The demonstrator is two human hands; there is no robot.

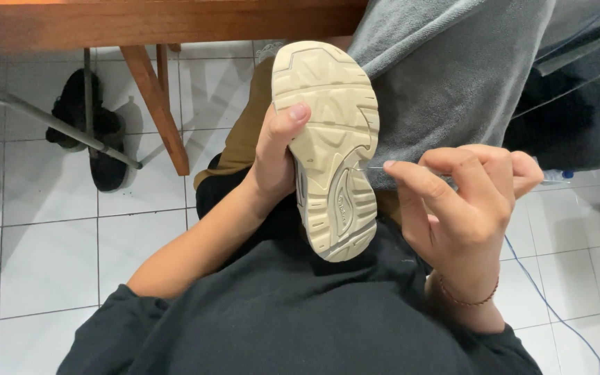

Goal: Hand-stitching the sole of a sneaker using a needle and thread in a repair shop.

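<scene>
A cream-soled shoe (pixel 328 139) is held sole-up in front of my chest. My left hand (pixel 272 156) grips its left edge, thumb pressed on the sole. My right hand (pixel 463 198) pinches a thin needle (pixel 369 167) whose tip touches the right edge of the sole, near its middle. A red string bracelet sits on my right wrist. The shoe's upper is hidden behind the sole.
A grey cloth (pixel 446 76) lies over my right knee. A wooden table (pixel 154 21) with an angled leg stands ahead. Black shoes (pixel 88 132) rest on the white tiled floor at left. A blue cable (pixel 543 292) runs across the tiles at right.
</scene>
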